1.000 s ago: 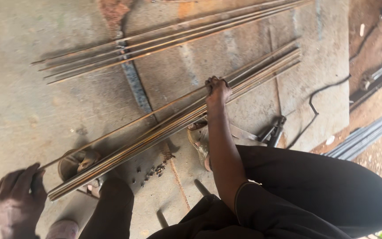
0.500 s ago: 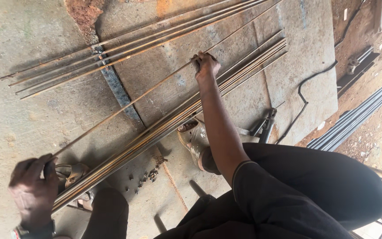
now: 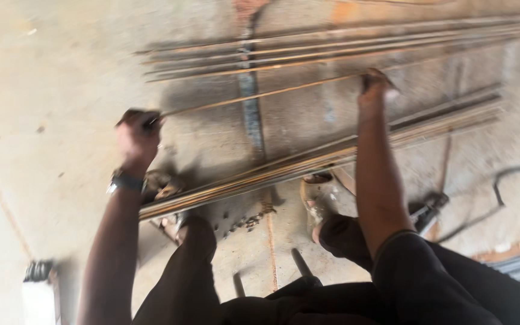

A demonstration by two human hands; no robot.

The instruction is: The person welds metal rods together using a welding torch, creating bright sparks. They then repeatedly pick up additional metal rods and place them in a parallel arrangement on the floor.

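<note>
Over the concrete floor [image 3: 61,72], both hands now grip one thin rod [image 3: 260,94], the left hand [image 3: 138,135] having risen to its end, the right hand [image 3: 375,89] farther along

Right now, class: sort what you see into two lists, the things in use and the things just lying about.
In use:
- left hand, gripping one end of a thin metal rod
- right hand, gripping the same rod further along

Lying about:
- far bundle of rods
- near bundle of rods
- black cable
- small bolts
</note>
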